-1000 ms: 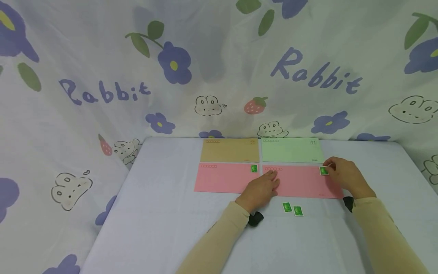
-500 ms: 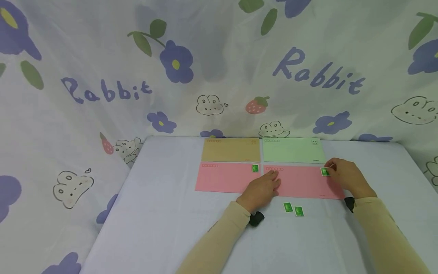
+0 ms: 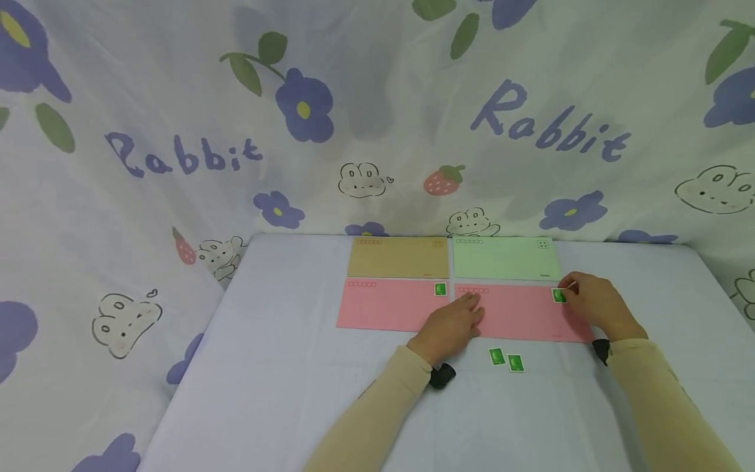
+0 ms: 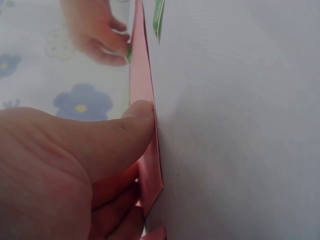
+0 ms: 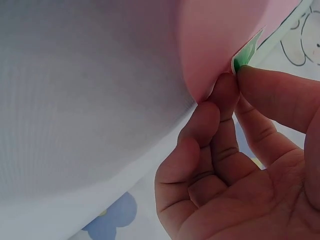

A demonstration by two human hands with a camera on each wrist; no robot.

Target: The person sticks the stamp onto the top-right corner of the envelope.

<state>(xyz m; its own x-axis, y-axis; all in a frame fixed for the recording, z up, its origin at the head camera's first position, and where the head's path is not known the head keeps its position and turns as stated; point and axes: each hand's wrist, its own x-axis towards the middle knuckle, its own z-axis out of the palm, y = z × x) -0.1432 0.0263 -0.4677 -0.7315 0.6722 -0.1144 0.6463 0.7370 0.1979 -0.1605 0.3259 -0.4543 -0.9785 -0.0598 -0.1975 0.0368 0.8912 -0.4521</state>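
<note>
Four envelopes lie in a block on the table: tan [image 3: 398, 257], pale green [image 3: 506, 258], a left pink one [image 3: 386, 307] bearing a stamp [image 3: 440, 289], and a right pink one [image 3: 522, 318]. My left hand [image 3: 454, 322] lies flat on the right pink envelope's left end, its thumb pressing the envelope's edge [image 4: 146, 145]. At that envelope's upper right corner, my right hand [image 3: 575, 292] pinches a green stamp [image 3: 559, 295] between thumb and fingers. The right wrist view shows the stamp [image 5: 246, 54] held against the pink envelope [image 5: 220, 35].
Two loose green stamps [image 3: 497, 356] [image 3: 516, 362] lie on the white table [image 3: 283, 367] just in front of the right pink envelope, between my forearms. A flower-and-rabbit printed cloth [image 3: 377, 118] hangs behind and to the left of the table.
</note>
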